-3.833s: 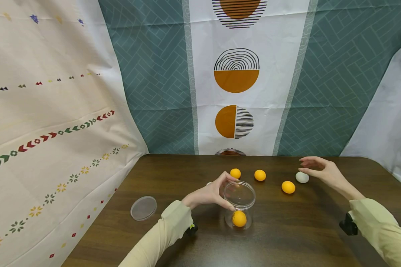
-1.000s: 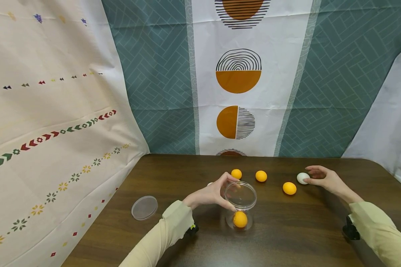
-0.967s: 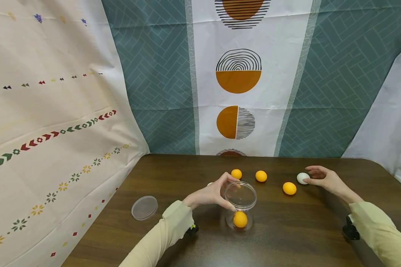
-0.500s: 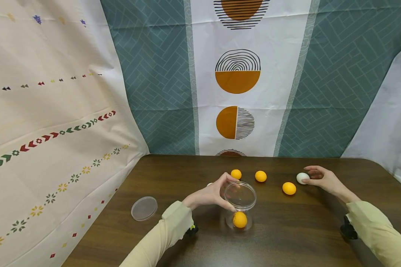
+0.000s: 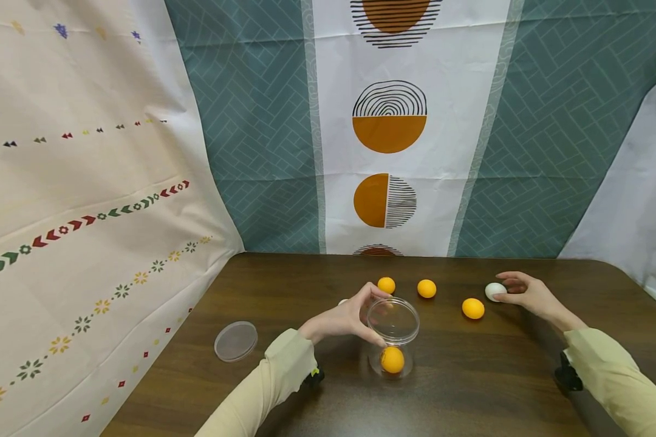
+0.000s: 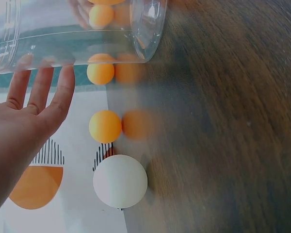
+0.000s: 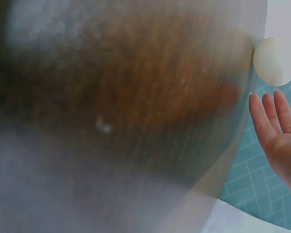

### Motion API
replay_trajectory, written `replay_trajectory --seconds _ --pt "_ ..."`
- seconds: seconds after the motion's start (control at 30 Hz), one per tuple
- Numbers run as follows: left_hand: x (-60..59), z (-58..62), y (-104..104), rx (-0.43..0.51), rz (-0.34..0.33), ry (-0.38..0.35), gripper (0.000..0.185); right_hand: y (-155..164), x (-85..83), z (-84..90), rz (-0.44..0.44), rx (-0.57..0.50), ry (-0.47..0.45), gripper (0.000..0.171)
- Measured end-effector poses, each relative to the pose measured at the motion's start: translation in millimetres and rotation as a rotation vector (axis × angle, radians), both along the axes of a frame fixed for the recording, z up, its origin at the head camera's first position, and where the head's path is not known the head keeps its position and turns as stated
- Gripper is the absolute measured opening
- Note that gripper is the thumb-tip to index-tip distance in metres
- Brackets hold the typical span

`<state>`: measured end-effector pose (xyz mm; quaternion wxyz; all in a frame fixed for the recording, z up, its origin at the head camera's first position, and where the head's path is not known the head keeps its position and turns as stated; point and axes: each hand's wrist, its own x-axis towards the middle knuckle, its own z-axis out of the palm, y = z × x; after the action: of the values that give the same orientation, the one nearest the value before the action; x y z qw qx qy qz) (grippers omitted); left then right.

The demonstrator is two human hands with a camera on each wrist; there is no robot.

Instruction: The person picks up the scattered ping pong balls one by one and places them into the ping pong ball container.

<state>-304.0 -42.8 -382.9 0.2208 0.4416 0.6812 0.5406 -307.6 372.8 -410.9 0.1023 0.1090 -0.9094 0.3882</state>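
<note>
My left hand grips the upper side of a clear plastic jar, fingers behind and thumb in front. One orange ping-pong ball shows at the bottom of the jar. Over on the right, my right hand is beside a white ping-pong ball, its thumb overlapping the ball's near edge in the head view. In the right wrist view the fingers of that hand are extended, with a gap between them and the white ball.
Orange balls lie behind the jar, farther right and near the right hand. Another white ball is mostly hidden behind the left hand in the head view. A round translucent lid lies left on the wooden table.
Since the oldest frame, my right hand has come down and slightly forward to the white ball's side. Over the last second both hands stay nearly still, the left hand on the jar.
</note>
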Motion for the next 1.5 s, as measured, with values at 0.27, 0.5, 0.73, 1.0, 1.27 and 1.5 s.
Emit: replay_trajectory --seconds 0.27,0.5,0.73,1.0,1.27,1.5 --pt "-0.5 0.1 0.1 0.008 -0.014 -0.016 0.068 -1.4 -1.9 -0.9 -0.002 0.002 0.005 0.052" --pt "-0.4 0.4 -0.1 0.008 -0.005 -0.012 0.068 -2.1 -5.0 -2.8 0.004 0.008 0.008 0.051" --pt "-0.8 -0.2 0.1 0.015 -0.012 -0.011 0.068 -1.2 -6.8 -4.6 0.011 0.019 0.003 0.051" --pt "0.4 0.1 0.1 0.004 -0.007 -0.013 0.069 -1.9 -6.2 -6.4 0.008 0.02 -0.019 0.05" --pt "-0.3 -0.9 0.4 0.002 -0.003 -0.01 0.067 -0.7 -7.0 -8.2 0.023 0.023 -0.029 0.05" --pt "-0.2 -0.3 0.4 0.001 -0.007 -0.014 0.067 -0.9 -7.8 -8.5 0.028 0.02 -0.024 0.049"
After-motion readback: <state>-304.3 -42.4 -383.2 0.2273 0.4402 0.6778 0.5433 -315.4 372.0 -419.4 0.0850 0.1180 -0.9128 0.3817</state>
